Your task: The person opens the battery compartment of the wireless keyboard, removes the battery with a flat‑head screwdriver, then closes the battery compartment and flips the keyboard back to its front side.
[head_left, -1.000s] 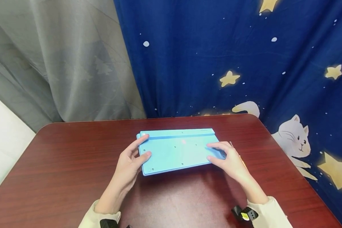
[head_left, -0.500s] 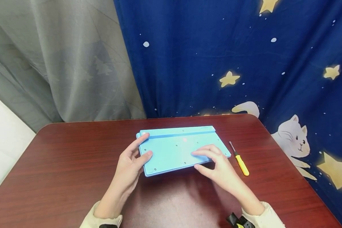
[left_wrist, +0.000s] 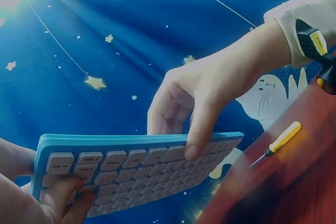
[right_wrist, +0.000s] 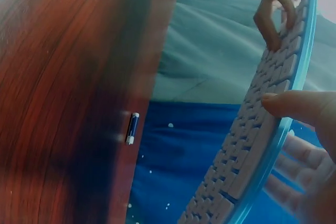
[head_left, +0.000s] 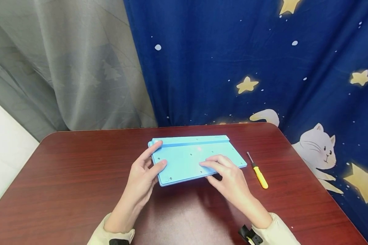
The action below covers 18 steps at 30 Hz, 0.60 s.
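A light blue keyboard (head_left: 178, 163) is held up over the table, its screwed underside facing the head camera. White keys (left_wrist: 152, 169) cover its other face in the left wrist view. My left hand (head_left: 142, 173) grips the left end, with thumb and index finger on the back and other fingertips on the keys. At the near edge, right of the middle, my right hand (head_left: 228, 175) holds the keyboard between its thumb on the key side and its fingers on the back. A yellow-handled screwdriver (head_left: 259, 175) lies on the table to the right of the keyboard.
The dark red wooden table (head_left: 79, 183) has a rounded far edge. In the right wrist view a small dark blue cylinder with pale ends (right_wrist: 133, 128), like a battery, lies near a table edge. Grey and star-printed blue curtains (head_left: 202, 68) hang behind.
My right hand has moved left from the keyboard's right end to its near edge, and its thumb has gone under. The screwdriver has come into full view. My left hand keeps its grip.
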Each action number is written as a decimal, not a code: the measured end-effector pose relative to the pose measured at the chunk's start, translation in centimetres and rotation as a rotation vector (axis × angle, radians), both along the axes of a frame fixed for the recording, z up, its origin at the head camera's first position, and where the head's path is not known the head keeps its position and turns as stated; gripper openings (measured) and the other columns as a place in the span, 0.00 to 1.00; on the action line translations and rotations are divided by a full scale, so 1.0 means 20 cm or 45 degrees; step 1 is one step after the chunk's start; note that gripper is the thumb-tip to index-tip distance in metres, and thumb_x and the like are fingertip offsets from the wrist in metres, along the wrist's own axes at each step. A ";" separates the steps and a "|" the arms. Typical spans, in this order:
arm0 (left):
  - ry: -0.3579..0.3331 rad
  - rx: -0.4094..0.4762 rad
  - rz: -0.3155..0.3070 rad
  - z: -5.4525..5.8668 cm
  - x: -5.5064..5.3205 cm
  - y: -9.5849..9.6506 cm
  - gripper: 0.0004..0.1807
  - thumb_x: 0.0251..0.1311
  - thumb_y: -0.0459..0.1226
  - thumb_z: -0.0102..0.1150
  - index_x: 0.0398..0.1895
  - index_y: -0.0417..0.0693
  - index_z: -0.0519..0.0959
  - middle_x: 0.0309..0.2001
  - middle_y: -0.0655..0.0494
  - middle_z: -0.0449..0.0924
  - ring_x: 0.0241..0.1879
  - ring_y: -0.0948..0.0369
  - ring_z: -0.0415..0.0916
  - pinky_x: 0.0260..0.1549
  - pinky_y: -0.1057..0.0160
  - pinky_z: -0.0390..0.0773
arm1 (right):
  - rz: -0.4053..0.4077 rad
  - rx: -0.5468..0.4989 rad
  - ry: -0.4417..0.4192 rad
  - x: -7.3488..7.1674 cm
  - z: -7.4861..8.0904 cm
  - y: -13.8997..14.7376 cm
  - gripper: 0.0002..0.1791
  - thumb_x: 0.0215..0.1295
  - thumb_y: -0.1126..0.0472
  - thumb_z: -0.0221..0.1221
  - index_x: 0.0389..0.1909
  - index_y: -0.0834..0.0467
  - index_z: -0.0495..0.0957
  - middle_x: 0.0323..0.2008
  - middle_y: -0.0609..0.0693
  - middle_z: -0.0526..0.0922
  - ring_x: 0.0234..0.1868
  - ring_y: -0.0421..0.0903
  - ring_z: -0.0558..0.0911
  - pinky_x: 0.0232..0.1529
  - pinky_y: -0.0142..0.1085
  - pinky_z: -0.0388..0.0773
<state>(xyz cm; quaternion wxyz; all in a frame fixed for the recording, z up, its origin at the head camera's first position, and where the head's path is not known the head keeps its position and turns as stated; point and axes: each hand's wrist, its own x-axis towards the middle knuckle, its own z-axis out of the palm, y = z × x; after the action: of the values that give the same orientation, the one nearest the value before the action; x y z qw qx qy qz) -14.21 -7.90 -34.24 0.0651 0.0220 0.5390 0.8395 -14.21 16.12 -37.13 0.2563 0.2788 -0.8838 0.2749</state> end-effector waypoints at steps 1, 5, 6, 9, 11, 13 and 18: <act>0.000 -0.007 -0.001 0.00 0.00 0.00 0.31 0.59 0.21 0.48 0.65 0.47 0.62 0.56 0.43 0.66 0.42 0.59 0.76 0.38 0.56 0.77 | -0.010 0.024 0.035 0.00 0.00 0.00 0.23 0.41 0.68 0.70 0.42 0.49 0.82 0.41 0.41 0.78 0.44 0.40 0.75 0.29 0.30 0.74; 0.008 -0.037 -0.014 0.01 -0.01 0.00 0.30 0.59 0.21 0.48 0.65 0.47 0.62 0.56 0.42 0.66 0.42 0.59 0.76 0.38 0.57 0.77 | -0.014 0.098 0.164 0.00 -0.01 0.01 0.23 0.41 0.68 0.69 0.43 0.50 0.83 0.40 0.44 0.81 0.42 0.42 0.78 0.21 0.30 0.73; 0.013 -0.045 -0.023 0.01 -0.02 0.00 0.30 0.59 0.21 0.48 0.65 0.47 0.62 0.56 0.42 0.65 0.42 0.59 0.76 0.38 0.57 0.77 | -0.009 0.108 0.196 0.00 0.00 0.00 0.23 0.41 0.68 0.69 0.43 0.50 0.83 0.41 0.45 0.81 0.42 0.43 0.79 0.22 0.32 0.74; 0.018 -0.056 -0.055 0.03 -0.03 0.00 0.30 0.60 0.22 0.48 0.66 0.48 0.61 0.58 0.43 0.64 0.43 0.59 0.76 0.39 0.56 0.77 | 0.009 0.116 0.293 0.00 0.00 0.00 0.24 0.40 0.70 0.69 0.43 0.53 0.83 0.41 0.49 0.82 0.41 0.46 0.81 0.27 0.36 0.77; 0.016 -0.061 -0.073 0.05 -0.04 -0.01 0.30 0.61 0.23 0.48 0.66 0.49 0.61 0.59 0.45 0.64 0.44 0.58 0.76 0.40 0.57 0.76 | 0.020 0.109 0.338 0.00 0.00 0.00 0.22 0.42 0.70 0.68 0.44 0.54 0.83 0.41 0.51 0.83 0.41 0.47 0.81 0.32 0.40 0.78; 0.019 -0.064 -0.090 0.06 -0.05 -0.01 0.30 0.62 0.24 0.48 0.67 0.50 0.60 0.59 0.45 0.63 0.44 0.58 0.76 0.40 0.57 0.76 | 0.028 0.099 0.369 0.00 0.00 0.00 0.18 0.49 0.67 0.66 0.44 0.55 0.82 0.41 0.52 0.83 0.42 0.49 0.82 0.35 0.42 0.78; 0.036 -0.035 -0.128 0.10 -0.08 0.00 0.30 0.63 0.26 0.48 0.68 0.53 0.59 0.57 0.43 0.63 0.42 0.59 0.76 0.41 0.59 0.76 | 0.041 0.065 0.415 0.00 0.00 0.00 0.14 0.67 0.57 0.51 0.45 0.57 0.82 0.42 0.53 0.83 0.42 0.50 0.82 0.39 0.44 0.77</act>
<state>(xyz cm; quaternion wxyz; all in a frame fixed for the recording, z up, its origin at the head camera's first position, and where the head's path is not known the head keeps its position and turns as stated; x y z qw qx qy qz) -15.73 -7.91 -32.30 0.0998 0.0601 0.5495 0.8273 -14.23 16.09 -37.06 0.3846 0.3400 -0.8327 0.2075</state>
